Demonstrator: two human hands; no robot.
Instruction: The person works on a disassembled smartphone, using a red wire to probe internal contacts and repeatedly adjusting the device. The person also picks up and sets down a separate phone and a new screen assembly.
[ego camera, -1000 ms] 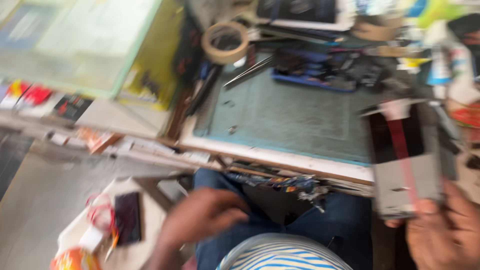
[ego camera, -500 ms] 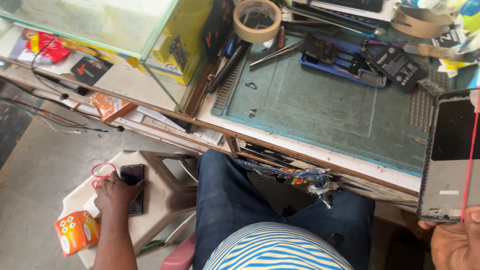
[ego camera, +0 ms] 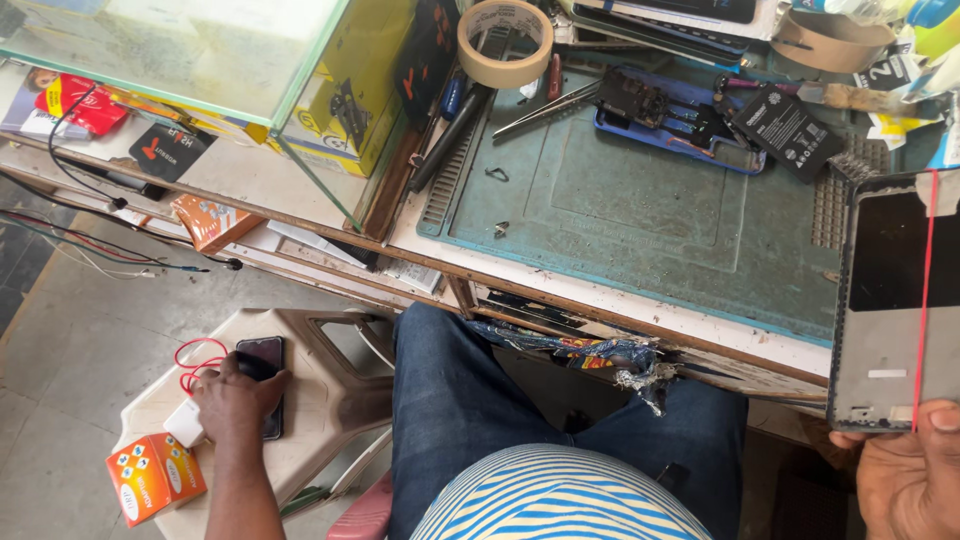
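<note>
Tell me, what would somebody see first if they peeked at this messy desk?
Probably the big blue-green work mat on the bench, with a roll of tape and scattered tools along its far edge. Next, the right hand holding a grey phone back panel crossed by a red band, and the left hand resting on a dark phone on a plastic stool.

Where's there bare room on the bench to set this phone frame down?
The middle of the green mat is bare, between the tweezers and the bench edge. Its top edge is crowded: tape roll, blue tray, battery. The frame covers the right end.
</note>
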